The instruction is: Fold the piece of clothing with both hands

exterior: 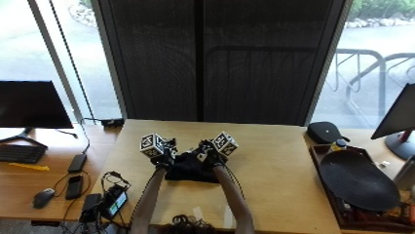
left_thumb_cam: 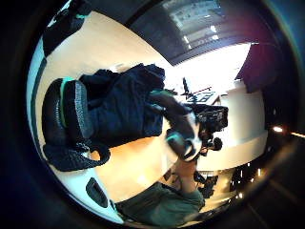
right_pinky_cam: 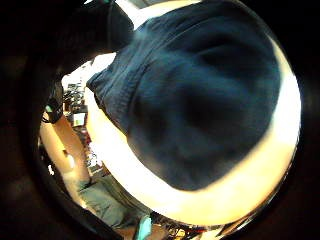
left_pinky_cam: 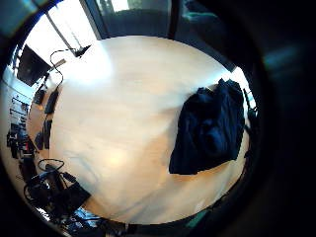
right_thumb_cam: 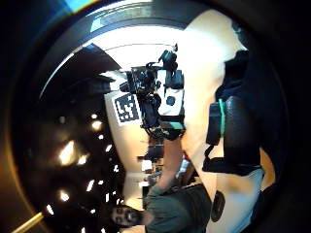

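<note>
On the table, a dark garment lies bunched — soft, limp; best pinched at edges; left hand and right hand over it — finger state unclear.

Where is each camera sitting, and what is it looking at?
Outside view: above and behind the person's head, looking down at the table, the dark clothing, the left hand and the right hand.
Left little finger side: on the left palm, facing the table and clothing; no hand shows.
Left thumb side: on the left palm, facing the clothing, a gloved finger and a hand.
Right little finger side: on the right palm, close over the clothing.
Right thumb side: on the right palm, showing a gloved finger and the person.
All views share the clothing.
</note>
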`<state>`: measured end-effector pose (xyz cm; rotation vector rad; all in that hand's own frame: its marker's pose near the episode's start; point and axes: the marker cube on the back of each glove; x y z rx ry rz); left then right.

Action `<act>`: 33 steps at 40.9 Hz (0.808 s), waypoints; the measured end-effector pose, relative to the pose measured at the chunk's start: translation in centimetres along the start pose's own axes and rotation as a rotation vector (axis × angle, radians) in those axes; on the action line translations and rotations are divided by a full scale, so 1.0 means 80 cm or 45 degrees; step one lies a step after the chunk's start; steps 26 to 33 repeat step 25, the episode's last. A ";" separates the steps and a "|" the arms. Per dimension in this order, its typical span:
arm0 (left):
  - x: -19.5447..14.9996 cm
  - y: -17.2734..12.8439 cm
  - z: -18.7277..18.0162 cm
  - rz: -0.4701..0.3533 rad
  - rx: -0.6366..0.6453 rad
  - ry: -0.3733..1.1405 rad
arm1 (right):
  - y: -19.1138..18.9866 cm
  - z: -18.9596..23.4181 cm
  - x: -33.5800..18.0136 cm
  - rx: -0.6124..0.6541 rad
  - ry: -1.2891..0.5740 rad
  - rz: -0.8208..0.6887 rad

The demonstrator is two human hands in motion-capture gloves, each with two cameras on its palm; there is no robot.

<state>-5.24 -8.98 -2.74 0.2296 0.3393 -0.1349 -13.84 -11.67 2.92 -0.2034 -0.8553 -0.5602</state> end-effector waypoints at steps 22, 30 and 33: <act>0.046 0.015 -0.003 0.070 0.004 -0.129 | 0.083 -0.175 0.009 0.470 1.274 0.510; 0.047 0.017 -0.003 0.067 -0.003 -0.143 | 0.085 -0.178 0.010 0.469 1.290 0.523; 0.047 0.017 -0.003 0.067 -0.003 -0.143 | 0.085 -0.178 0.010 0.469 1.290 0.523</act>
